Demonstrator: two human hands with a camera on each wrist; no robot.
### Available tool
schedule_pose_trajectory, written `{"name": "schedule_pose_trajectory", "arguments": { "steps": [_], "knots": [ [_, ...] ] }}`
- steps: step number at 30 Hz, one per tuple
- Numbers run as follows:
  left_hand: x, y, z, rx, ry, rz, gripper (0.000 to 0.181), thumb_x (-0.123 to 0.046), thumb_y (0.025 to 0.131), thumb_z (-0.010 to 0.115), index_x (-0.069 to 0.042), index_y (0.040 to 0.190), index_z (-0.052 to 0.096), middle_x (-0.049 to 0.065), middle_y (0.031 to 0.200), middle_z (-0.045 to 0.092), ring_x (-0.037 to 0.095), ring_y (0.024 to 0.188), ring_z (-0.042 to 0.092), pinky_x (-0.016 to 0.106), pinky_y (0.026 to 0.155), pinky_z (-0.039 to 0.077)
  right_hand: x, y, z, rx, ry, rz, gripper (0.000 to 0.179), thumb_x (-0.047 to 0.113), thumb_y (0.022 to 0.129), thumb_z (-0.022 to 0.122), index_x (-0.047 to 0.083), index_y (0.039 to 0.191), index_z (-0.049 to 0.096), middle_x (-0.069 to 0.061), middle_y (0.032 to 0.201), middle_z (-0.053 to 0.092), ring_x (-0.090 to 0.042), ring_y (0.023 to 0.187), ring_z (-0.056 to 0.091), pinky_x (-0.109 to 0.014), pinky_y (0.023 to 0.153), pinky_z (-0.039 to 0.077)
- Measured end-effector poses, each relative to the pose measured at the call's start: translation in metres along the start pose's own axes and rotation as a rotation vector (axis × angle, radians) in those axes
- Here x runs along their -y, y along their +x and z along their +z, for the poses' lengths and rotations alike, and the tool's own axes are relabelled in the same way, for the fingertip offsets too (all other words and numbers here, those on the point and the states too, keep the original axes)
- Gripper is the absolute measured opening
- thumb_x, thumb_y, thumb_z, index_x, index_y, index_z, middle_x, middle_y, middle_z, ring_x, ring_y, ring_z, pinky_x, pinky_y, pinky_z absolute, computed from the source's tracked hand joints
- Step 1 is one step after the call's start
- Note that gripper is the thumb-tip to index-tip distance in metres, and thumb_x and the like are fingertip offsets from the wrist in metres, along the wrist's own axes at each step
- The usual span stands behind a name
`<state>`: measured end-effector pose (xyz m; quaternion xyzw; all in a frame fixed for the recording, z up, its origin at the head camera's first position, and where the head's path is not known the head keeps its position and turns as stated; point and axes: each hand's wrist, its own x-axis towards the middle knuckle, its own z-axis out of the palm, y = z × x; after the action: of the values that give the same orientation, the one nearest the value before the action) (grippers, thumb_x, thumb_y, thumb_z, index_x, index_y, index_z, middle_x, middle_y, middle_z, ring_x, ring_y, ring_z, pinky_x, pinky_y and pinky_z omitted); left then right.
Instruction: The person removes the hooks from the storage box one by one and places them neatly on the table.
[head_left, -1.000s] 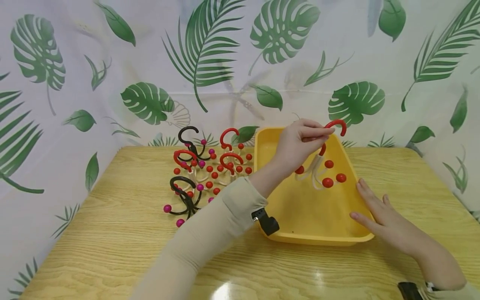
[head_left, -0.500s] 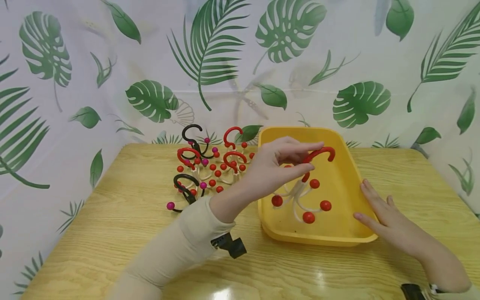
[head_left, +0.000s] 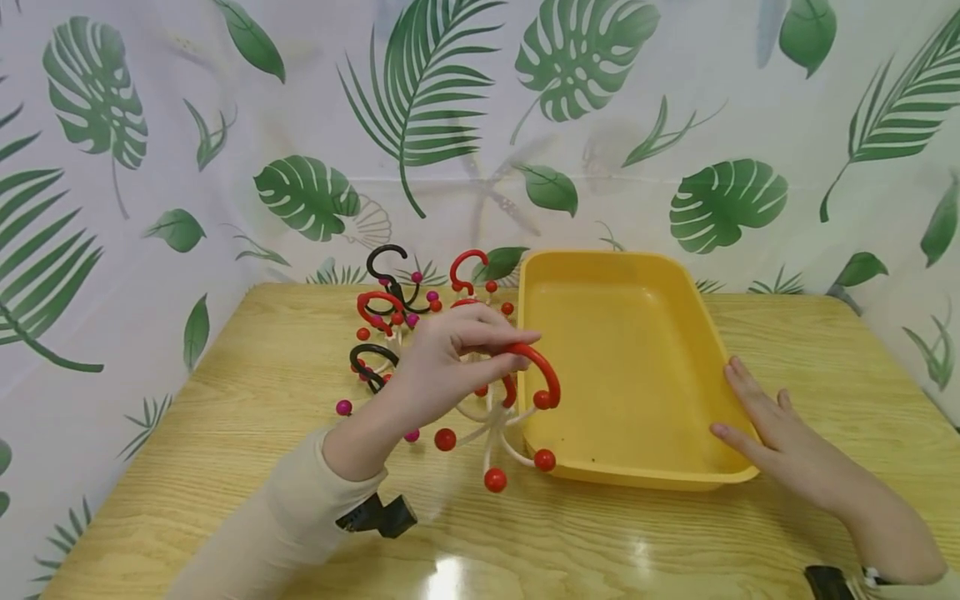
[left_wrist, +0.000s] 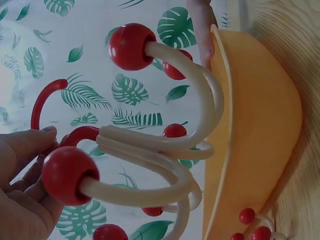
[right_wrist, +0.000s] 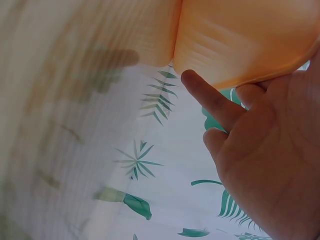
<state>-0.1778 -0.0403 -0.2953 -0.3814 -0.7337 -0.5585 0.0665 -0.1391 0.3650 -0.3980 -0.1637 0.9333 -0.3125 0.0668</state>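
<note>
My left hand point(head_left: 457, 358) pinches the red hook of a claw-like hanger point(head_left: 553, 379) between thumb and fingers. In the left wrist view, cream curved arms tipped with red balls spread from this hanger's stem point(left_wrist: 125, 137). It hangs above the table, near the left front corner of a yellow plastic tub point(head_left: 622, 479). My right hand point(head_left: 787, 454) rests its extended fingers against the tub's right rim, as the right wrist view also shows on the orange-looking wall point(right_wrist: 240, 40).
Several similar hangers stand on the wooden table point(head_left: 247, 467) left of the tub. Among them are a black one point(head_left: 386, 250) and a red-hooked one point(head_left: 468, 257), partly hidden by the left hand. A leaf-printed cloth point(head_left: 450, 125) closes off the back and sides.
My left hand has carried the red-hooked hanger out from above the tub, leftward and nearer to me, beyond its left rim. The right hand stays on the tub.
</note>
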Motion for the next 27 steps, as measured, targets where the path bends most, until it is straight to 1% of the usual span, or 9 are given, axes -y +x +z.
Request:
{"name": "schedule_pose_trajectory", "arguments": {
  "steps": [2,6,7,9,13,14,17,21,27],
  "knots": [
    [0.004,-0.006,-0.005,-0.024,0.024,-0.034,0.021,-0.002,0.082,0.073,-0.004,0.103,0.075,-0.003,0.092,0.068,0.011,0.08,0.061,0.028,0.061,0.05,0.0,0.0,0.0,0.001,-0.005,0.002,0.077,0.029,0.101,0.048,0.011,0.152,-0.008,-0.009,0.157,-0.016,-0.042,0.14,-0.013,-0.054,0.103,-0.024],
    [0.013,-0.017,-0.015,-0.07,0.048,-0.127,0.017,-0.003,0.083,0.073,-0.006,0.099,0.075,-0.003,0.09,0.068,0.012,0.079,0.063,0.027,0.064,0.053,0.0,0.0,-0.001,0.004,-0.01,0.001,0.077,0.029,0.101,0.048,0.012,0.152,-0.008,-0.009,0.157,-0.016,-0.042,0.139,-0.015,-0.053,0.103,-0.024],
    [0.014,-0.019,-0.016,-0.078,0.051,-0.154,0.016,-0.005,0.083,0.073,-0.008,0.098,0.076,-0.004,0.09,0.067,0.012,0.078,0.063,0.027,0.061,0.052,0.0,-0.001,-0.001,0.005,-0.008,-0.001,0.077,0.029,0.101,0.048,0.012,0.152,-0.008,-0.009,0.157,-0.016,-0.041,0.139,-0.015,-0.053,0.103,-0.024],
    [0.019,-0.023,-0.019,-0.099,0.068,-0.189,0.014,-0.007,0.083,0.074,-0.01,0.096,0.076,-0.004,0.089,0.067,0.012,0.078,0.063,0.026,0.061,0.053,-0.001,-0.001,-0.001,0.007,-0.004,-0.005,0.077,0.028,0.102,0.047,0.013,0.152,-0.009,-0.008,0.156,-0.017,-0.041,0.14,-0.015,-0.053,0.103,-0.025],
    [0.026,-0.027,-0.02,-0.131,0.069,-0.218,0.012,-0.008,0.084,0.074,-0.01,0.095,0.075,-0.002,0.091,0.066,0.013,0.078,0.065,0.029,0.064,0.055,-0.001,-0.002,-0.001,0.009,0.002,-0.016,0.077,0.027,0.102,0.047,0.013,0.151,-0.009,-0.008,0.156,-0.017,-0.04,0.14,-0.013,-0.053,0.103,-0.025],
    [0.029,-0.028,-0.02,-0.138,0.078,-0.219,0.012,-0.008,0.083,0.074,-0.009,0.095,0.075,-0.001,0.091,0.066,0.013,0.079,0.065,0.029,0.067,0.055,-0.001,-0.002,-0.001,0.009,0.001,-0.018,0.076,0.026,0.102,0.047,0.013,0.151,-0.009,-0.008,0.156,-0.017,-0.04,0.141,-0.013,-0.053,0.103,-0.025],
    [0.034,-0.03,-0.019,-0.152,0.078,-0.253,0.011,-0.009,0.083,0.074,-0.009,0.094,0.075,-0.001,0.091,0.067,0.013,0.077,0.066,0.03,0.066,0.056,-0.001,-0.002,-0.001,0.011,0.002,-0.022,0.076,0.026,0.102,0.047,0.014,0.151,-0.01,-0.007,0.156,-0.017,-0.039,0.141,-0.013,-0.053,0.103,-0.025],
    [0.04,-0.032,-0.016,-0.152,0.069,-0.285,0.011,-0.008,0.083,0.074,-0.009,0.094,0.075,0.0,0.09,0.068,0.014,0.077,0.067,0.03,0.066,0.056,-0.002,-0.003,-0.001,0.008,-0.001,-0.031,0.076,0.026,0.102,0.047,0.014,0.152,-0.009,-0.008,0.156,-0.017,-0.038,0.141,-0.013,-0.053,0.103,-0.025],
    [0.05,-0.035,-0.013,-0.138,0.086,-0.283,0.01,-0.007,0.083,0.074,-0.007,0.093,0.074,0.002,0.088,0.068,0.015,0.073,0.065,0.024,0.058,0.051,-0.002,-0.003,0.0,0.005,-0.006,-0.037,0.077,0.026,0.101,0.048,0.013,0.152,-0.009,-0.008,0.156,-0.016,-0.039,0.14,-0.013,-0.054,0.103,-0.024]
  ]
}}
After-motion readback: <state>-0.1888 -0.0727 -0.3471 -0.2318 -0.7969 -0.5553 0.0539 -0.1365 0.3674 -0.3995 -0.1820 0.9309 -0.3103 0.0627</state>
